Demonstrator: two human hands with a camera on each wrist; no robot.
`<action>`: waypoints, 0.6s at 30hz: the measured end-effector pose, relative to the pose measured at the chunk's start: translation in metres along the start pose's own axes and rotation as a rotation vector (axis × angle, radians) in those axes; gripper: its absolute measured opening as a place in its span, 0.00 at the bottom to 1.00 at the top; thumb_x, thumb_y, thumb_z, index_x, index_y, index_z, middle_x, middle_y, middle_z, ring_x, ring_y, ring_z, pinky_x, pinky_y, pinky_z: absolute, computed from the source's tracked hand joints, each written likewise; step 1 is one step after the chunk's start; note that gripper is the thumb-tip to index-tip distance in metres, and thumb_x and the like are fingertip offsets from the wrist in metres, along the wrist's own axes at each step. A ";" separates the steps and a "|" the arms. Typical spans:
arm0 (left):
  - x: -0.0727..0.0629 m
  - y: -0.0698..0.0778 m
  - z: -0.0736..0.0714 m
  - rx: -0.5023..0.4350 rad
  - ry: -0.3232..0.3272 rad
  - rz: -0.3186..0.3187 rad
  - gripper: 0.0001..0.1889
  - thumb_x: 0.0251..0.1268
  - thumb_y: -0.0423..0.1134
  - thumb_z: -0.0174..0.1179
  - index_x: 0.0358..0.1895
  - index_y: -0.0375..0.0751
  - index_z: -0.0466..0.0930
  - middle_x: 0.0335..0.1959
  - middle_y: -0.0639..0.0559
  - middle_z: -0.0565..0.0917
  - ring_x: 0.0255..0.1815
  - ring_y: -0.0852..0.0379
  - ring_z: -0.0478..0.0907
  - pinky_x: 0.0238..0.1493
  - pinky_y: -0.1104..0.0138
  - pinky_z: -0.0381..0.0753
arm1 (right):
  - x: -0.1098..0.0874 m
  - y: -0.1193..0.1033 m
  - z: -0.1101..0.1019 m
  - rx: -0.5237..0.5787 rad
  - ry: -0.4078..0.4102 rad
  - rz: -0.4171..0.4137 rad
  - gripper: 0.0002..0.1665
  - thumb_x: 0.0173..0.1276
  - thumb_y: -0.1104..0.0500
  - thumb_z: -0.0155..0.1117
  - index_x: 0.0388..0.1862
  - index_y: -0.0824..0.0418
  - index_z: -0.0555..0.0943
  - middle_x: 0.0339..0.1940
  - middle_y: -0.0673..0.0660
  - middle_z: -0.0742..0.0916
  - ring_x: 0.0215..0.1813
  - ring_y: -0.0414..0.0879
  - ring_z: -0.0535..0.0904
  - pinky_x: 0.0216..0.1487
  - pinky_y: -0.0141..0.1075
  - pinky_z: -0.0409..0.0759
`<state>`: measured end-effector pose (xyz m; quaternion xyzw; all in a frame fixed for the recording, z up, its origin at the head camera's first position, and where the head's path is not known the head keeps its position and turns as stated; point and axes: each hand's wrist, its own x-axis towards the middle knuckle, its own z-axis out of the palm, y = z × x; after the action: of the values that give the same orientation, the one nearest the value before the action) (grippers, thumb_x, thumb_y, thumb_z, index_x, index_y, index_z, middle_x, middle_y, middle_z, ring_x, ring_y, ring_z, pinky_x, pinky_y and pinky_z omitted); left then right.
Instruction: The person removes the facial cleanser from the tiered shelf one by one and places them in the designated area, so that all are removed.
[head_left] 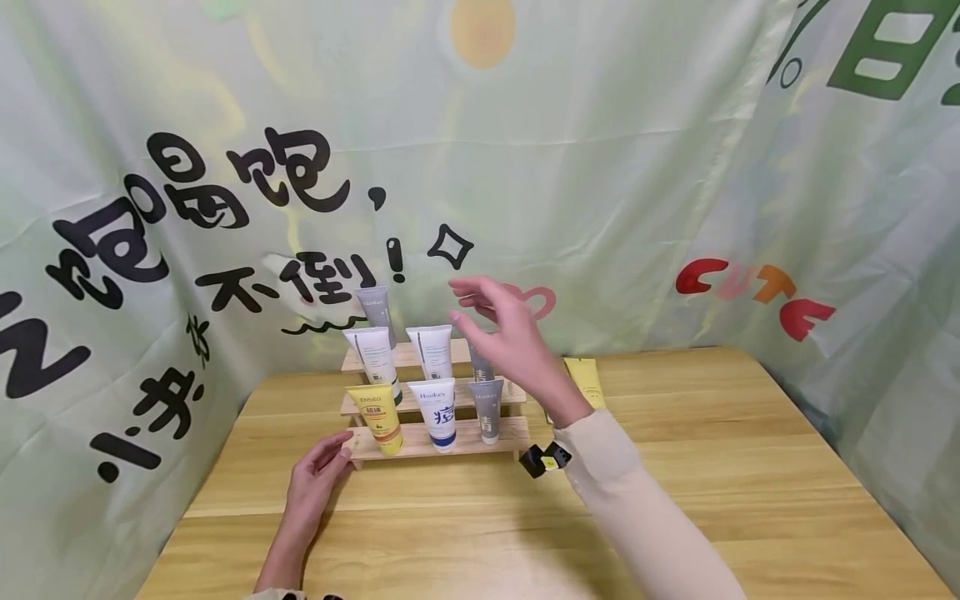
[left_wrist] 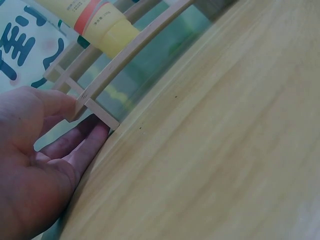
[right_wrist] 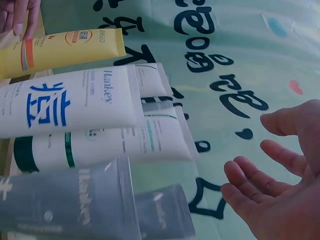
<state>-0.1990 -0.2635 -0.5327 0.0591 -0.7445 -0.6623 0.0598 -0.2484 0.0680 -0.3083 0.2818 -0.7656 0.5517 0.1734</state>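
A three-step wooden display stand (head_left: pixel 465 437) holds several squeeze tubes, caps down. On its front step are a yellow tube (head_left: pixel 379 417), a white tube with blue print (head_left: pixel 435 412) and a grey tube (head_left: pixel 488 408). Behind them rise two white tubes with green print, another grey tube partly hidden by my right hand, and a grey tube (head_left: pixel 373 304) at the back left. My left hand (head_left: pixel 318 475) grips the front step's left end, fingers against its leg (left_wrist: pixel 102 114). Above the stand's right side, my right hand (head_left: pixel 510 333) hovers with relaxed fingers, holding nothing.
Another yellow tube (head_left: pixel 585 382) stands right of the stand, partly behind my right wrist. The wooden table (head_left: pixel 705 475) extends to both sides. A printed cloth (head_left: pixel 600 208) hangs close behind the stand and along the sides.
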 end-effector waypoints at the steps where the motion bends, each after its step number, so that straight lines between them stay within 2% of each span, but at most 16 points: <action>1: 0.000 0.000 0.000 0.000 0.000 -0.001 0.21 0.78 0.40 0.60 0.67 0.33 0.76 0.64 0.38 0.76 0.53 0.65 0.80 0.52 0.72 0.85 | 0.004 -0.002 0.003 0.005 -0.015 0.002 0.24 0.74 0.61 0.66 0.67 0.61 0.77 0.61 0.55 0.83 0.61 0.47 0.79 0.70 0.39 0.75; 6: 0.000 -0.002 0.000 0.000 0.004 -0.007 0.22 0.77 0.41 0.61 0.67 0.33 0.76 0.63 0.41 0.77 0.54 0.65 0.79 0.52 0.71 0.85 | 0.024 -0.009 0.019 -0.022 -0.082 0.002 0.25 0.74 0.60 0.66 0.68 0.59 0.76 0.62 0.53 0.83 0.62 0.46 0.79 0.70 0.37 0.74; 12: 0.001 -0.002 0.000 -0.034 0.007 -0.004 0.21 0.76 0.39 0.61 0.66 0.33 0.76 0.63 0.41 0.78 0.54 0.64 0.79 0.54 0.70 0.84 | 0.053 -0.018 0.034 -0.064 -0.142 -0.007 0.27 0.73 0.60 0.67 0.69 0.56 0.75 0.60 0.54 0.83 0.60 0.47 0.79 0.69 0.41 0.76; 18: 0.001 -0.002 0.001 -0.051 0.005 0.003 0.20 0.76 0.37 0.61 0.66 0.31 0.76 0.63 0.40 0.77 0.54 0.64 0.80 0.54 0.69 0.84 | 0.077 -0.016 0.052 -0.115 -0.214 0.032 0.27 0.73 0.62 0.67 0.69 0.57 0.75 0.58 0.57 0.83 0.60 0.51 0.80 0.64 0.34 0.77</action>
<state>-0.2004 -0.2634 -0.5347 0.0580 -0.7275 -0.6807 0.0642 -0.2960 -0.0029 -0.2688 0.3164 -0.8146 0.4762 0.0977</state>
